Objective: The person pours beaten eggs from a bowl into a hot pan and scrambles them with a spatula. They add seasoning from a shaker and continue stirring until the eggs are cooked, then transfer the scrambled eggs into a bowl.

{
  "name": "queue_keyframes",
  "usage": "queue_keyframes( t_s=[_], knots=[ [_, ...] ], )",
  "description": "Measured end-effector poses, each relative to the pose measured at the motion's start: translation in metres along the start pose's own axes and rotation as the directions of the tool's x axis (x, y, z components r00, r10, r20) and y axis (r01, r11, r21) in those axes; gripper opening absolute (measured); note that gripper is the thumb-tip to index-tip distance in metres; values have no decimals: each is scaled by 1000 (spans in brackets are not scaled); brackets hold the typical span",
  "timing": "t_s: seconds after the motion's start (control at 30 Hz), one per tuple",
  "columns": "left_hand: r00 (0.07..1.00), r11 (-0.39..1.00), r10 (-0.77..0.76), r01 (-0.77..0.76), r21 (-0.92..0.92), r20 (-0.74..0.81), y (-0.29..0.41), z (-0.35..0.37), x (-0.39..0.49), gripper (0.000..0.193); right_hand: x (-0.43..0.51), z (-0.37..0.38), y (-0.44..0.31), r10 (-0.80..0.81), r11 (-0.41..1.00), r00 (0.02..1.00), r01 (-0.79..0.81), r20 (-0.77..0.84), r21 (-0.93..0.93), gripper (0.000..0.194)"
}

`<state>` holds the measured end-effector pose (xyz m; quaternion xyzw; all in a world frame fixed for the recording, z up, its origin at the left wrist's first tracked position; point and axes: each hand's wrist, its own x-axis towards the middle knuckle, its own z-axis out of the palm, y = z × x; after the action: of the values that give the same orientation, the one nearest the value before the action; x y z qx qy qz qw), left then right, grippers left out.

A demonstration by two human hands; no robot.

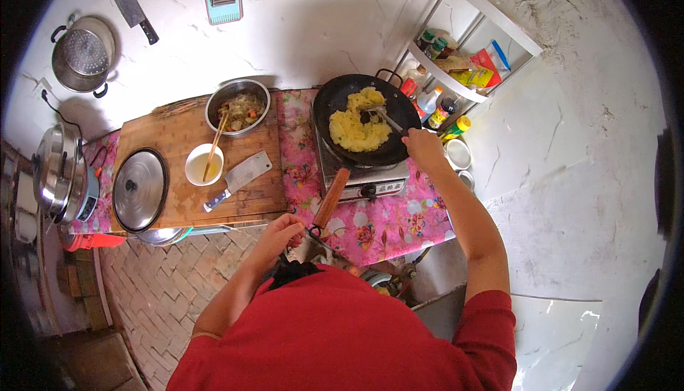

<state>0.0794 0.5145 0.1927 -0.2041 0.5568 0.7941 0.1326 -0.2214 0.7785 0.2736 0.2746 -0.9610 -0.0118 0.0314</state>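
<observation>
My right hand (425,148) grips the handle of a metal spatula (394,122), reaching over the right rim of a black wok (334,94). The spatula's blade touches yellow scrambled egg (360,137) with small green bits. The wok sits on a gas stove (350,190), and its wooden handle (331,198) points towards me. Left of that handle's end is my left hand (283,233), fingers curled, with nothing visible in it.
A wooden cutting board (246,198) carries a cleaver (248,172), a white bowl (200,157) with chopsticks (212,150), a metal bowl of food (214,105) and a pot lid (140,190). Seasoning bottles (443,110) stand beside the wok, under a corner shelf (454,78).
</observation>
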Motion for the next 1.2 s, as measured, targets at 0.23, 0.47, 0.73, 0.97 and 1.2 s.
queue_keyframes(
  t_s=[0.23,0.47,0.73,0.97,1.2],
  knots=[
    [997,1000,-26,25,-16,-75,-14,-12,-9,17,-44,-44,11,-42,999,988,43,146,1,30],
    [1000,999,10,-9,45,-15,8,-25,-8,19,-69,-76,-10,52,997,966,-35,252,-70,30],
    [1000,998,11,-11,61,7,21,-78,-15,20,-35,-46,-65,9,996,995,0,104,-88,31],
    [999,998,39,-39,48,-1,28,-133,-20,19,-9,-98,-87,101,987,980,-77,173,-138,30],
    [1000,996,11,-13,88,27,33,-168,-25,20,-7,-64,-109,201,979,942,-190,268,-68,29]
  ],
)
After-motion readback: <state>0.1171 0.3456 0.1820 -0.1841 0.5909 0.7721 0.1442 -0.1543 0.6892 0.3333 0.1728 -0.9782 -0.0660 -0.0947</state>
